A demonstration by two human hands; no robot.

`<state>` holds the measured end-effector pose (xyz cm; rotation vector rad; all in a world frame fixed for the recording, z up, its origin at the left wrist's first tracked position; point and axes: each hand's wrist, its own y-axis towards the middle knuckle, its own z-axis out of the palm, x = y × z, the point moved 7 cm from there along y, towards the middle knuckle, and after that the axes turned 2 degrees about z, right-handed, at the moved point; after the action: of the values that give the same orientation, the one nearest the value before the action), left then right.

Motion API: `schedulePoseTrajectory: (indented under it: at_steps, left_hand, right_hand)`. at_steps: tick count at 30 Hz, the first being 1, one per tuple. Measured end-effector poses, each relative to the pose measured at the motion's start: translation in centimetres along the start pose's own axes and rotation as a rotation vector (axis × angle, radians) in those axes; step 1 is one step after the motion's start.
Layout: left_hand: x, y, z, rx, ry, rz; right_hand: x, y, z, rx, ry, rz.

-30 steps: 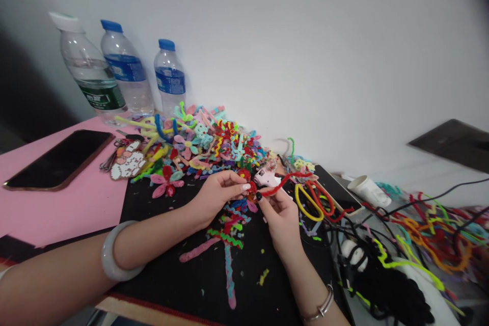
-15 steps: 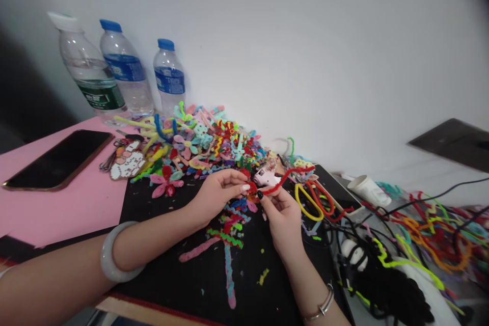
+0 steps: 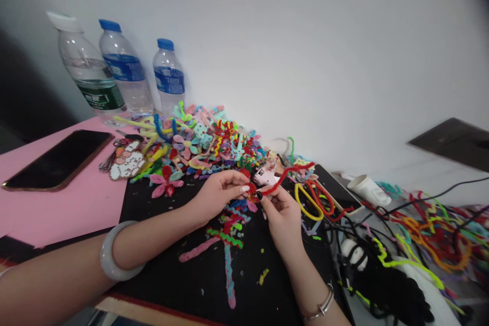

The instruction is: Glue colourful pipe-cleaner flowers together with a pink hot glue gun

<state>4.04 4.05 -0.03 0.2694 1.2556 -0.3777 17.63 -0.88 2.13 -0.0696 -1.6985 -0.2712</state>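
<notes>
Over a black mat (image 3: pixel 198 280), my left hand (image 3: pixel 217 194) and my right hand (image 3: pixel 281 219) meet fingertip to fingertip. Both pinch a red pipe cleaner (image 3: pixel 284 177). Its coiled end sits between the fingertips and its free end sticks up to the right. My left wrist wears a pale bangle (image 3: pixel 110 252); my right wrist wears a thin metal bracelet (image 3: pixel 324 303). A pink and white hot glue gun (image 3: pixel 267 175) lies just behind the hands.
A heap of coloured pipe-cleaner shapes (image 3: pixel 198 140) lies behind the hands. Three water bottles (image 3: pixel 126 74) stand by the wall. A dark phone (image 3: pixel 57 159) rests on pink paper (image 3: pixel 69 204). Loose pipe cleaners (image 3: pixel 431 234), black cables and a white cup (image 3: pixel 367 189) crowd the right.
The right hand has shifted slightly left and up, closing onto the left fingertips. The red pipe cleaner's free end has risen a little.
</notes>
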Motion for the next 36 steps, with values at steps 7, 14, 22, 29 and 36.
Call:
schedulePoseTrajectory:
  at_steps: [7, 14, 22, 29, 36]
  left_hand:
    - [0.21, -0.07, 0.03, -0.005, -0.076, -0.026]
    - [0.12, -0.14, 0.01, -0.028, -0.075, -0.044]
    - [0.32, -0.28, -0.24, -0.063, -0.061, -0.076]
    - [0.34, -0.38, -0.19, -0.071, -0.051, -0.071]
    - [0.14, -0.43, -0.11, -0.076, -0.046, -0.064]
  right_hand:
    - [0.04, -0.01, 0.26, 0.016, -0.028, 0.015]
    - [0.44, -0.10, 0.38, 0.018, -0.047, -0.009]
    - [0.63, -0.16, 0.53, 0.016, -0.046, -0.018]
    - [0.83, -0.11, 0.61, 0.018, -0.035, -0.003]
    - [0.66, -0.10, 0.62, 0.030, -0.046, -0.001]
